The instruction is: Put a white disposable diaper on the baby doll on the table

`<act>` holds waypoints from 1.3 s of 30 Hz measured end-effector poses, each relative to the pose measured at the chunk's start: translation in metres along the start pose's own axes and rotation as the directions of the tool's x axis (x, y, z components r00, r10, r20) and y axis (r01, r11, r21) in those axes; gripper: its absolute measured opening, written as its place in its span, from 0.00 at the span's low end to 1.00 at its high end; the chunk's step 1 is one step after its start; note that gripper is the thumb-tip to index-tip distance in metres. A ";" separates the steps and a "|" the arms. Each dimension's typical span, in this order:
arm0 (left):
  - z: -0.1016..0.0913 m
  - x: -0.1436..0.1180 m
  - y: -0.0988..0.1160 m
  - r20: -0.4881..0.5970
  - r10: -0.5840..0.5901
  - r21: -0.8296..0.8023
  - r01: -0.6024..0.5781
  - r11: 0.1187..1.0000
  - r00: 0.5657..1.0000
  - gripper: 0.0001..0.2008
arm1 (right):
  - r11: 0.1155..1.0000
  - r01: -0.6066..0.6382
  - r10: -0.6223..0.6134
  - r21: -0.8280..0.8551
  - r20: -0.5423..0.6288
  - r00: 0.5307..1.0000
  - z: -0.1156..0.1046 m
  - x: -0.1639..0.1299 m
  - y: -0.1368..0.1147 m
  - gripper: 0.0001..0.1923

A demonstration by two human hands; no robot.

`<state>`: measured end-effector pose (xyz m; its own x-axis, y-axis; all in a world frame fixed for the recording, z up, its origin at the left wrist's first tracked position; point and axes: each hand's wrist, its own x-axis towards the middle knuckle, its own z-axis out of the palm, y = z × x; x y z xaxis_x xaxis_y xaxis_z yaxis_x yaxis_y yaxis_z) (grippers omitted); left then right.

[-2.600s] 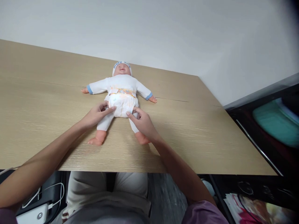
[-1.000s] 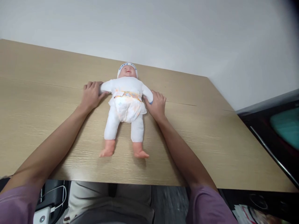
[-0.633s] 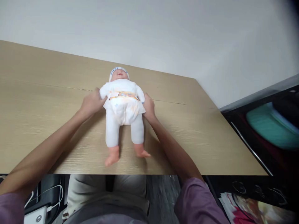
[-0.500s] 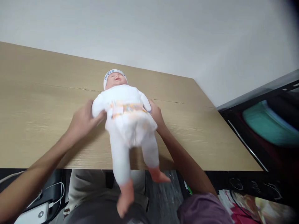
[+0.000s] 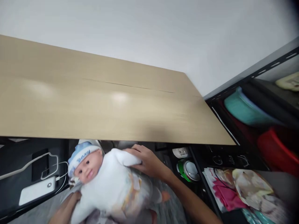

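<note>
A baby doll (image 5: 109, 183) in a white outfit, a patterned diaper and a blue-and-white cap lies tilted in front of the table's near edge, over my lap. Its head points to the left and its legs to the right, partly blurred. My right hand (image 5: 146, 160) grips the doll's arm and side at the upper right, fingers bent over the white sleeve. Low on the left, my left hand (image 5: 71, 202) holds the doll's other arm near the shoulder; most of its fingers are hidden by the doll and the frame edge.
The wooden table (image 5: 112, 109) stretches across ahead, against a white wall. At the left a white power bank (image 5: 37, 190) with cables lies on a black surface. A rack on the right carries a teal basin (image 5: 247, 107) and a red basin (image 5: 277, 152). Plastic packets (image 5: 252, 183) lie below.
The doll has come off the tabletop toward me and turned, its head swinging to the left. Both hands moved with it. My view has shifted, showing more of the rack.
</note>
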<state>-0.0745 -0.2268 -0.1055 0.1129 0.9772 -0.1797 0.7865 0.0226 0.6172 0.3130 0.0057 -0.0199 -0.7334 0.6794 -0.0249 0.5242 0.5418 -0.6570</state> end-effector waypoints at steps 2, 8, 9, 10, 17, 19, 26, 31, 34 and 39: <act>-0.003 -0.001 0.009 0.083 -0.108 -0.089 0.116 0.989 0.991 0.18 | 0.992 -0.102 0.104 0.068 -0.025 0.994 0.035 0.009 0.013 0.30; -0.012 0.004 0.027 0.139 -0.139 0.037 0.135 0.990 0.980 0.29 | 0.966 -0.219 0.229 0.140 -0.056 0.972 0.082 0.010 0.051 0.23; -0.013 0.003 0.027 0.110 -0.094 0.106 0.082 0.991 0.989 0.30 | 0.966 -0.207 0.221 0.152 -0.084 0.972 0.082 0.003 0.052 0.21; -0.015 0.002 0.028 0.059 -0.047 0.184 0.036 0.982 0.997 0.32 | 0.965 -0.192 0.215 0.177 -0.118 0.969 0.080 -0.005 0.053 0.19; -0.037 0.064 0.087 -0.081 0.347 0.241 -0.319 0.916 0.934 0.35 | 0.853 -0.211 0.280 0.477 -0.079 0.957 0.084 -0.041 0.042 0.17; -0.035 0.101 0.112 0.072 0.480 0.053 -0.484 0.873 0.874 0.25 | 0.844 -0.221 0.313 0.489 -0.113 0.943 0.092 -0.039 0.044 0.16; -0.013 0.162 0.135 0.263 0.625 -0.150 -0.609 0.779 0.735 0.08 | 0.823 -0.250 0.421 0.510 -0.253 0.871 0.116 -0.016 0.096 0.26; -0.021 0.158 0.127 0.278 0.571 -0.263 -0.511 0.818 0.772 0.05 | 0.829 -0.244 0.448 0.503 -0.338 0.828 0.112 -0.012 0.096 0.27; -0.038 0.150 0.128 0.295 0.551 -0.316 -0.464 0.828 0.781 0.06 | 0.872 -0.164 0.331 0.462 -0.307 0.893 0.096 -0.009 0.057 0.18; -0.074 0.119 0.123 0.499 0.516 -0.310 -0.412 0.857 0.696 0.04 | 0.944 0.011 0.002 0.329 -0.039 0.999 0.065 -0.006 -0.013 0.15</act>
<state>-0.0095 -0.0920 0.0057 0.7873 0.5868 -0.1895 0.4391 -0.3178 0.8404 0.2828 -0.0374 -0.0601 -0.7146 0.6995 0.0030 0.3452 0.3563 -0.8683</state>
